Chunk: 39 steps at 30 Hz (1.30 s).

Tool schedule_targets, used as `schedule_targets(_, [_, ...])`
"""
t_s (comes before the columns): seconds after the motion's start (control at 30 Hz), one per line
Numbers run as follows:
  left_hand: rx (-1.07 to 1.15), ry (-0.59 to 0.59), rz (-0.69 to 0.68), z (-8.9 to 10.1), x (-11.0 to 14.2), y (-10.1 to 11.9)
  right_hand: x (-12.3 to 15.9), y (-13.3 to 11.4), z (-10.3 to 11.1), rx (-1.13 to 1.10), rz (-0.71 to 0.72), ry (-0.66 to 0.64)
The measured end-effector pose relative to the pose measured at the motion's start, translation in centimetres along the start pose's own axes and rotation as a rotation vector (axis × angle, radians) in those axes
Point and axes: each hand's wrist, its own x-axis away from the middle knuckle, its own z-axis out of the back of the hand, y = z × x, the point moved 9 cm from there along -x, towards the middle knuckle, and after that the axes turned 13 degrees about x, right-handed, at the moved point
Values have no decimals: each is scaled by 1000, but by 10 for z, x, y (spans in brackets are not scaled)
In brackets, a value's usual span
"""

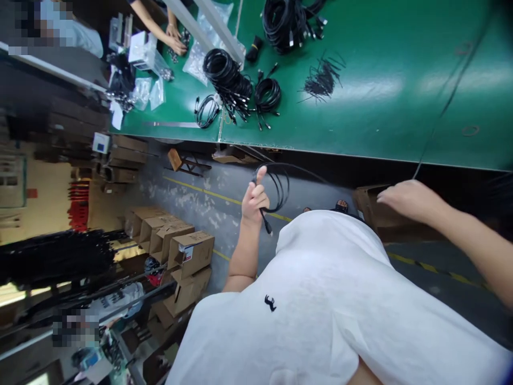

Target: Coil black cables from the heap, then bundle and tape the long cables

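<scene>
My left hand (254, 200) is closed round a small coil of black cable (284, 187) in front of the bench edge. One plug end (267, 225) dangles below those fingers. From the coil a length of cable arcs to the right and fades against the dark space under the bench. My right hand (412, 199), slightly blurred, is off to the right with its fingers pinched together on the cable. A thin, smeared dark strand (444, 107) rises from it across the green bench top.
On the green bench (380, 128) lie bundled black cables (226, 75), a larger coil pile (280, 27), a small coil (267, 95) and loose black ties (321, 79). Another person's hands (175, 44) work at upper left. Cardboard boxes (191, 251) stand on the floor.
</scene>
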Motion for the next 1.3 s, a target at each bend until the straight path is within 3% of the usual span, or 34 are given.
schedule_targets(0.07, [-138, -50, 75, 0, -9, -20, -8, -74, 29, -46, 262, 70])
schedule_targets(0.13, [-289, -132, 209, -5, -16, -56, -24, -123, 66, -93, 385, 184])
schedule_targets(0.2, [-383, -232, 323, -13, -14, -93, -45, -144, 95, -91, 395, 257])
schedule_targets(0.3, [-447, -379, 490, -25, 1, -135, -69, -143, 113, -95, 369, 250])
schedule_targets(0.4, [-393, -479, 634, -33, 22, -148, -73, -112, 103, -275, 317, 145])
schedule_targets(0.5, [-249, -435, 645, -27, 32, -123, -61, -32, 68, -443, 40, 53])
schedule_targets(0.6, [-64, -180, 276, -5, 16, -52, -30, 59, 26, -345, -348, 37])
schedule_targets(0.67, [24, -26, 40, 11, 9, -9, -14, 69, 5, -226, -356, -35])
schedule_targets(0.73, [6, 38, -20, 15, 3, 5, -7, 30, 0, -139, -151, -79])
schedule_targets(0.8, [-110, 24, 43, 9, -6, -9, -5, -36, 16, -116, 112, -46])
schedule_targets(0.9, [-290, -95, 190, -7, -16, -57, -12, -115, 66, -154, 340, 127])
schedule_targets(1.0, [-369, -293, 363, -26, -8, -110, -37, -140, 102, -151, 360, 230])
schedule_targets(1.1, [-377, -491, 554, -42, 14, -142, -58, -127, 107, -221, 338, 198])
schedule_targets(1.17, [-350, -567, 676, -46, 31, -147, -63, -98, 96, -330, 288, 136])
schedule_targets(1.23, [-299, -584, 745, -43, 42, -138, -59, -44, 77, -402, 110, 91])
schedule_targets(1.3, [-197, -511, 664, -36, 39, -113, -43, 26, 53, -369, -163, 94])
